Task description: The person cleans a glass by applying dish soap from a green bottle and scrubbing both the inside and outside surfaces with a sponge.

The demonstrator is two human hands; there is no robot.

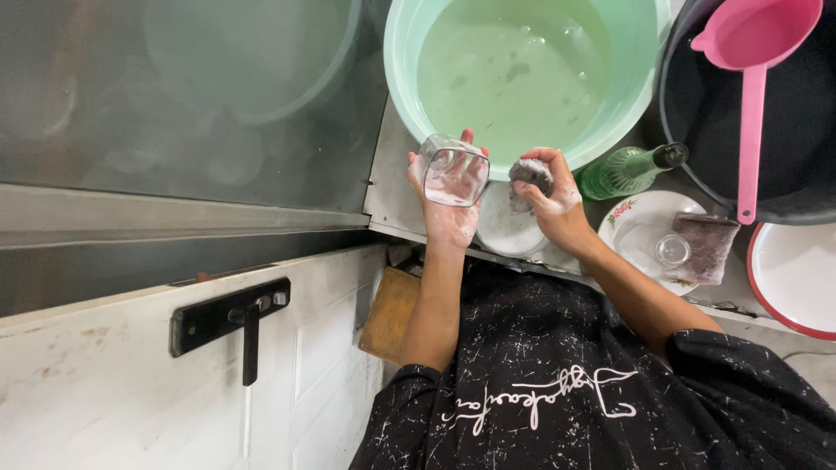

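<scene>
My left hand (446, 209) holds a clear drinking glass (451, 171), tilted with its mouth toward me and soapy inside. My right hand (557, 202) grips a grey, foamy scrubbing sponge (529, 177) just to the right of the glass, a short gap between them. Both hands hover at the near rim of a light green basin (402, 78) filled with cloudy, soapy water. Suds cover both hands.
A green glass bottle (629, 170) lies right of my hands. A flowered plate (644, 228) carries a small glass (672, 249) and a brown cloth (707, 245). A pink ladle (751, 52) rests in a dark tub (697, 148). A red-rimmed plate (797, 278) sits far right. A white door with black handle (231, 318) stands left.
</scene>
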